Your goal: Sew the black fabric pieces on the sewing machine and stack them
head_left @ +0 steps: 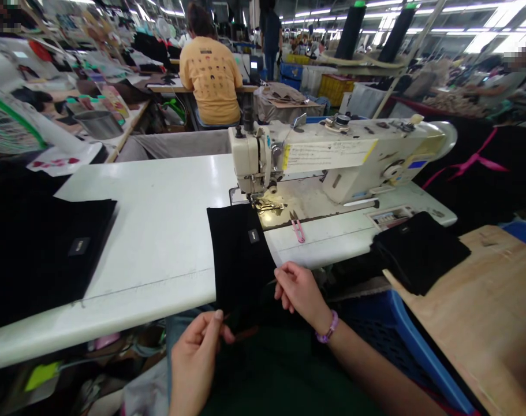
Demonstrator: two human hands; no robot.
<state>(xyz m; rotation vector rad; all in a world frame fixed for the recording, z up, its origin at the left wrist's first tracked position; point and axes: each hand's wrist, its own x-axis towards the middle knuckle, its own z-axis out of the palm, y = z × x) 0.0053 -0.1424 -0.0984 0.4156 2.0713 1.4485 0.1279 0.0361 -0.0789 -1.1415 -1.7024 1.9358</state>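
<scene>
A piece of black fabric [241, 254] with a small dark label [253, 236] hangs over the table's front edge. Its far end lies by the presser foot of a white sewing machine [349, 150]. My right hand [299, 289], with a purple band at the wrist, pinches the fabric's right edge. My left hand [200, 346] is closed, thumb against fingers, by the fabric's lower left corner; what it pinches is lost in the dark cloth. Pink-handled thread snips [297, 227] lie right of the fabric.
More labelled black fabric [46, 248] covers the table's left end. On a wooden board [488, 312] at right sits a folded black stack [421, 248], above a blue crate [401, 323]. A white pen-like tool [360, 202] lies by the machine. Ahead sits a person in yellow [211, 81].
</scene>
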